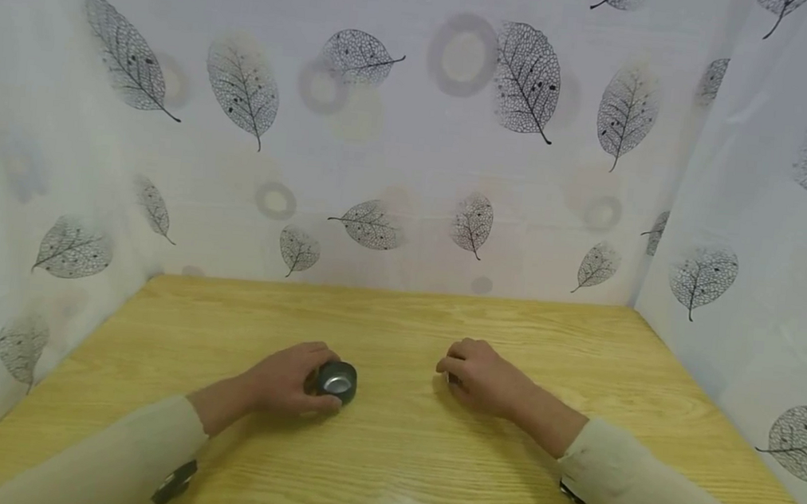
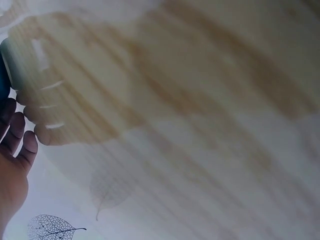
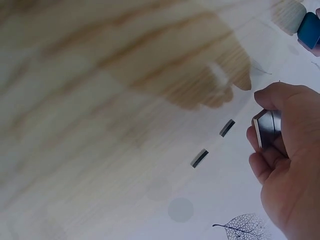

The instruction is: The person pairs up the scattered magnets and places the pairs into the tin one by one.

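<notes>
My left hand [image 1: 291, 382] is near the middle of the table, its thumb and fingers curled round a small dark round container [image 1: 338, 381]. A silvery round recess shows in the container's end, and its side looks teal blue [image 3: 309, 31] in the right wrist view. Only part of this hand [image 2: 14, 165] enters the left wrist view. To the right, my right hand [image 1: 482, 377] pinches a small shiny metal piece [image 3: 268, 129] with a flat, angular face between thumb and fingers. From the head view, fingers hide most of that piece. The hands are a short way apart.
The glossy wooden table [image 1: 385, 458] mirrors the hands. White cloth walls [image 1: 412, 157] with a leaf print stand at the back and both sides. Two small dark strips [image 3: 227, 128] show beside the right hand in the right wrist view.
</notes>
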Demonstrator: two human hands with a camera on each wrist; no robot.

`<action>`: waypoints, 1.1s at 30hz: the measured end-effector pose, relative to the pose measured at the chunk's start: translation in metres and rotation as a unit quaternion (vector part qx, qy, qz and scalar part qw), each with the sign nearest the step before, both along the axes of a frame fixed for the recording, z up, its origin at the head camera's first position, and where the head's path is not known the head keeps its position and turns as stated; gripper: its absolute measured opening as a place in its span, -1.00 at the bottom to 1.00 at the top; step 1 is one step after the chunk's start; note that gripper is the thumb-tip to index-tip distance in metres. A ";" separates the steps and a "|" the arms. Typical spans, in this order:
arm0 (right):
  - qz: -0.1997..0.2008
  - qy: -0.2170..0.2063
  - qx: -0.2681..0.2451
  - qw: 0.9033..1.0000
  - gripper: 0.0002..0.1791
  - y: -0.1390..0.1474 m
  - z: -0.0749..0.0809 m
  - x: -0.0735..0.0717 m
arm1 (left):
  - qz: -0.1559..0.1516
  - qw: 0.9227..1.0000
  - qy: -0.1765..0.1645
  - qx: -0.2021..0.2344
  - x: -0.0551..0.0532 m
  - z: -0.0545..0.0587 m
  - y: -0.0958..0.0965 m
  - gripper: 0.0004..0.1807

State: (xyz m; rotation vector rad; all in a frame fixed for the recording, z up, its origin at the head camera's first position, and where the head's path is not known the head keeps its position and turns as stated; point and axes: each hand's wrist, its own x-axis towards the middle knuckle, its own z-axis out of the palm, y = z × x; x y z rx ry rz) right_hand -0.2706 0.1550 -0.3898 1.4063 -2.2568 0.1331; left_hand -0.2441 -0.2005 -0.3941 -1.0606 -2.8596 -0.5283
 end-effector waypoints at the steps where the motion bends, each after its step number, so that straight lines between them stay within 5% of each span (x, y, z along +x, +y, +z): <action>1: -0.005 -0.004 0.003 1.000 -0.79 0.000 0.001 0.000 | -0.001 1.000 0.000 0.001 0.000 0.000 0.000 -0.37; 10: -0.037 -0.030 0.022 0.999 -0.80 0.000 0.005 0.004 | -0.004 1.000 0.019 -0.003 -0.005 -0.004 0.009 -0.36; 24: -0.031 -0.050 -0.010 0.998 -0.75 0.003 0.003 -0.001 | -0.021 0.998 0.049 -0.015 -0.009 -0.004 0.025 -0.35; 33: -0.051 -0.083 -0.003 0.995 -0.75 0.002 0.004 0.001 | -0.006 0.998 0.059 -0.024 -0.009 -0.004 0.031 -0.35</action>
